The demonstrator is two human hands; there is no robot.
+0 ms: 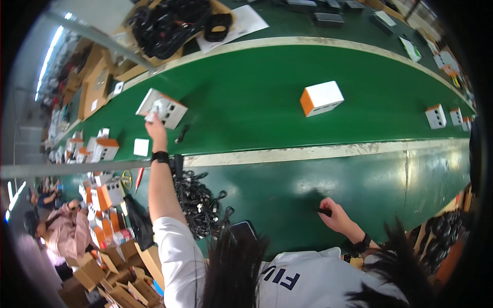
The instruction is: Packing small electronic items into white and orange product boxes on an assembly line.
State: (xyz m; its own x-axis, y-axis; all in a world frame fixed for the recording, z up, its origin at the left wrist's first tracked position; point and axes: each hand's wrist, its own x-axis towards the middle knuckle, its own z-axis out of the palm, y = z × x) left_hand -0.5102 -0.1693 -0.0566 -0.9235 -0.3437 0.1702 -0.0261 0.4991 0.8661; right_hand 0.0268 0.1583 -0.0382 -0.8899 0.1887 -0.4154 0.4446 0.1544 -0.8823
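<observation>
My left hand (155, 129) reaches far out over the green conveyor belt (257, 108) and touches the near edge of a white and orange box (163, 108); whether it grips the box I cannot tell. A small black item (182, 134) lies on the belt just right of that hand. My right hand (334, 214) rests on the dark green bench close to my body, fingers closed around a small black object (324, 211). A second white and orange box (321, 98) sits further right on the belt.
A pile of black cables (197, 200) lies on the bench by my left arm. More white and orange boxes (105, 149) stand at the left and far right (435, 116). Cardboard cartons (123, 287) fill the lower left. Another person (61, 231) sits at far left.
</observation>
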